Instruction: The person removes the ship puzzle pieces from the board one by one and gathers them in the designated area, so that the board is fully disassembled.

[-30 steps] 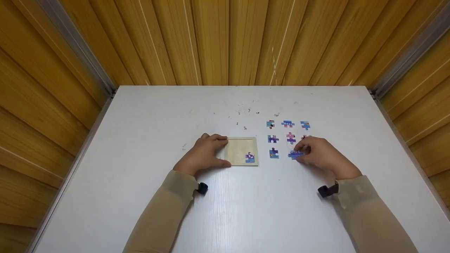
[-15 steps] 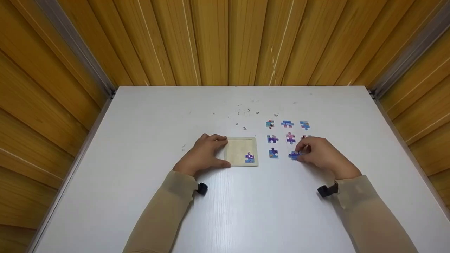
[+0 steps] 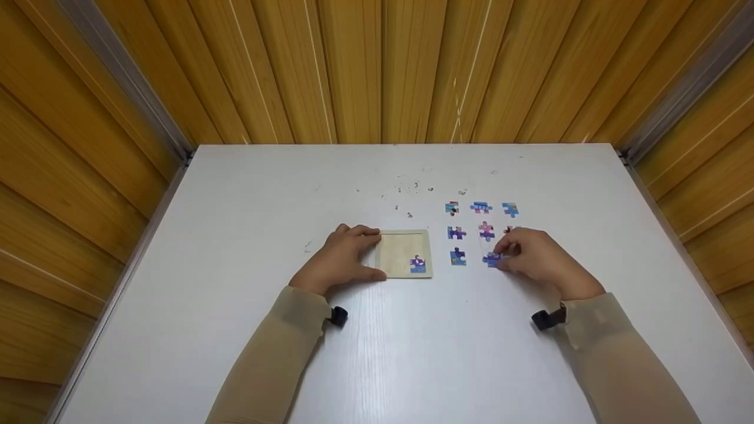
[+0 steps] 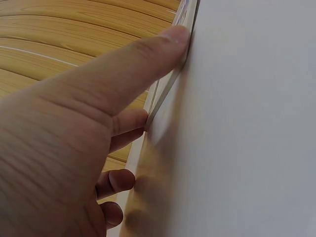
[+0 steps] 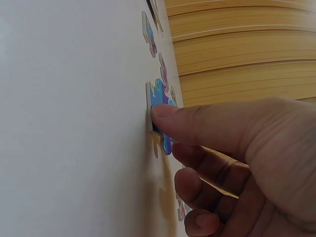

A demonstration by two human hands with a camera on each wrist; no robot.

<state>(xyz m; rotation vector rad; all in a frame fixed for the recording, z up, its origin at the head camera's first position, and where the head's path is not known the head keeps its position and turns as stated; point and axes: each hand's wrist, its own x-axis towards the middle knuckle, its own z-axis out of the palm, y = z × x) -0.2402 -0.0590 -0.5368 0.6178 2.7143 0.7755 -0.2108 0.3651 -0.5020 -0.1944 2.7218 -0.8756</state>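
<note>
My left hand (image 3: 340, 259) holds the square wooden puzzle tray (image 3: 429, 250) by its left side, thumb at the near edge and fingers at the far corner. One purple and blue puzzle piece (image 3: 417, 265) lies in the tray's near right corner. Right of the tray, my right hand (image 3: 535, 258) pinches a blue and purple jigsaw piece (image 3: 490, 259) between thumb and fingers. In the right wrist view, the thumb lies over that jigsaw piece (image 5: 156, 93), close to the tabletop; whether it is lifted is hard to tell.
Several loose puzzle pieces lie in rows right of the tray, among them a pink one (image 3: 486, 231) and a blue one (image 3: 458, 257). My right hand partly covers another piece (image 3: 511, 228). Small dark marks dot the white table (image 3: 283, 188); wood-look walls (image 3: 353, 70) surround it.
Almost nothing differs. The right hand stays on the same jigsaw piece, which has shifted slightly under its fingers; the left hand and tray keep their place.
</note>
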